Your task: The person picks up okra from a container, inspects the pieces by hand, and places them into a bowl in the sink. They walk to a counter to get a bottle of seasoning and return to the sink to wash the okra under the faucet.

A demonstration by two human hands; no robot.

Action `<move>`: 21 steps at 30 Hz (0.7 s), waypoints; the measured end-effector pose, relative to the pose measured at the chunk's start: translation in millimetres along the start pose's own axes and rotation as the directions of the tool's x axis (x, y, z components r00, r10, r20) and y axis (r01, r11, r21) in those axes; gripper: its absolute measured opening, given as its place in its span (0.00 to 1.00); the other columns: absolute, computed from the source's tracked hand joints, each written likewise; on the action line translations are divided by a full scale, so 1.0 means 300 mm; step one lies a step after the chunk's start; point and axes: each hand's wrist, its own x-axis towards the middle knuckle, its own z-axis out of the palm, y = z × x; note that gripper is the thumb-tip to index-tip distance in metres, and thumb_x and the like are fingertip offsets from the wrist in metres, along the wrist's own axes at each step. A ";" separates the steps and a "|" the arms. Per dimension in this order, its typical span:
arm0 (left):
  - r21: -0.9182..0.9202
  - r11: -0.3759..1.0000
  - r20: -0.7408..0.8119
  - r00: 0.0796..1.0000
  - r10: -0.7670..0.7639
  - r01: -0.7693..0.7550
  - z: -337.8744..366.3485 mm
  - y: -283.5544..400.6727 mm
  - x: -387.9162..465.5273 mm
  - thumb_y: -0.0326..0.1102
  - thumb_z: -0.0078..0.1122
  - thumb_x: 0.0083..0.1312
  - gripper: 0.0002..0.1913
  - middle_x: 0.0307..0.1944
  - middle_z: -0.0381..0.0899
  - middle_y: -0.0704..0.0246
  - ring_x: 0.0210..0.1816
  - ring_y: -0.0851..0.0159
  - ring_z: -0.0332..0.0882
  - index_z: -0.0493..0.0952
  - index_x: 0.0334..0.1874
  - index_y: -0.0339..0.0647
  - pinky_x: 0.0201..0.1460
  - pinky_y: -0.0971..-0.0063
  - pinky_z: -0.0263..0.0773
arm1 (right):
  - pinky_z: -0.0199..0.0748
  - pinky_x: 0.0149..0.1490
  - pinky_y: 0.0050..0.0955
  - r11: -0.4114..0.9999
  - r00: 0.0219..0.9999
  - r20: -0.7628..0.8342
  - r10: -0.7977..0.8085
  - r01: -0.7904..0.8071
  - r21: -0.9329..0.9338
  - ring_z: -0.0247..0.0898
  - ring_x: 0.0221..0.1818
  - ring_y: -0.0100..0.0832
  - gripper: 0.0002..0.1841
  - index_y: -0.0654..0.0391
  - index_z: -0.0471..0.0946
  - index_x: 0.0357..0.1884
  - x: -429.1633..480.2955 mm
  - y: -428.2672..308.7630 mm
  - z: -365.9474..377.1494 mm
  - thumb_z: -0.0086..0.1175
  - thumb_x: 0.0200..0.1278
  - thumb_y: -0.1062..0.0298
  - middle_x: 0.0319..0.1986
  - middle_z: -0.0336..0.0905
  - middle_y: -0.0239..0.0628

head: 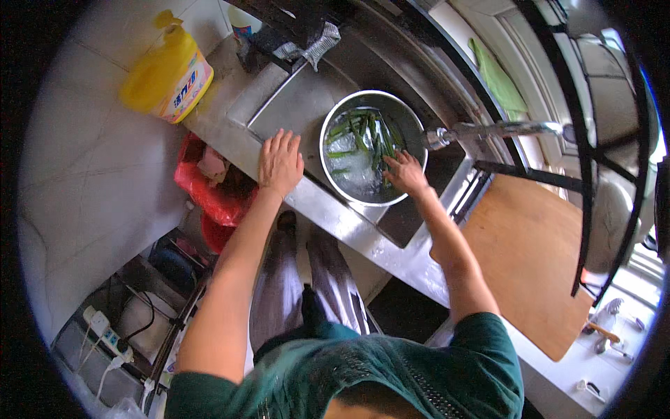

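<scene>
A round metal pot (pixel 414 123) stands in the stainless steel sink (pixel 298 107). Inside it, cut lengths of a green leafy vegetable (pixel 372 131) float in bubbling water (pixel 352 178). My right hand (pixel 404 172) reaches over the pot's near right rim, its spread fingertips at the greens; I see no piece gripped. On the sink's front edge (pixel 361 228) rests my left hand (pixel 280 162), palm down, fingers slightly apart and holding nothing. A chrome faucet (pixel 471 131) points toward the pot's right rim, with its outlet close above it.
A yellow detergent bottle (pixel 170 78) stands at the sink's left corner, above a bin lined with a red plastic bag (pixel 209 183). Right of the sink lies a wooden board (pixel 523 262) under a black metal rack (pixel 581 157). A power strip (pixel 110 335) is at lower left.
</scene>
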 end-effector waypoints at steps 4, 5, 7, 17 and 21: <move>-0.024 1.000 -0.015 1.000 0.014 -0.014 -0.014 0.007 0.013 0.36 0.44 0.59 0.19 0.54 0.65 0.62 0.60 0.58 0.56 0.66 0.51 0.38 0.62 0.63 0.49 | 0.35 0.58 0.64 0.702 0.801 -0.040 0.598 -0.499 0.509 0.27 0.65 0.58 0.57 0.44 0.38 0.66 0.282 -0.191 0.213 0.38 0.36 0.19 0.64 0.31 0.58; -0.031 0.999 -0.014 1.000 0.018 -0.018 -0.012 0.004 0.007 0.36 0.44 0.58 0.19 0.54 0.65 0.62 0.60 0.58 0.56 0.67 0.51 0.37 0.62 0.63 0.49 | 0.34 0.58 0.65 0.871 0.870 -0.221 0.441 -0.355 0.340 0.26 0.66 0.57 0.53 0.45 0.39 0.66 0.290 -0.272 0.236 0.39 0.41 0.23 0.64 0.30 0.57; -0.014 1.000 -0.032 0.999 0.016 -0.016 -0.008 -0.006 0.007 0.36 0.44 0.57 0.18 0.53 0.66 0.62 0.59 0.58 0.57 0.67 0.50 0.37 0.61 0.64 0.50 | 0.35 0.58 0.65 0.937 0.931 -0.149 0.334 -0.310 0.163 0.26 0.66 0.56 0.49 0.45 0.43 0.66 0.336 -0.303 0.242 0.44 0.44 0.29 0.64 0.31 0.57; -0.036 0.998 -0.065 0.997 0.040 -0.042 -0.007 -0.011 0.017 0.35 0.46 0.55 0.17 0.51 0.68 0.61 0.58 0.58 0.59 0.68 0.47 0.38 0.61 0.64 0.50 | 0.45 0.61 0.52 0.927 0.905 -0.205 0.373 -0.374 0.036 0.51 0.58 0.54 0.43 0.57 0.55 0.61 0.253 -0.259 0.312 0.44 0.48 0.35 0.60 0.50 0.50; -0.067 0.997 -0.046 0.998 0.042 -0.045 0.001 -0.002 0.003 0.33 0.46 0.55 0.17 0.52 0.67 0.62 0.58 0.58 0.59 0.68 0.47 0.37 0.60 0.63 0.51 | 0.54 0.60 0.44 0.986 0.990 -0.036 -0.135 0.131 -0.104 0.50 0.59 0.56 0.40 0.56 0.51 0.62 0.251 -0.220 0.325 0.48 0.50 0.43 0.58 0.52 0.56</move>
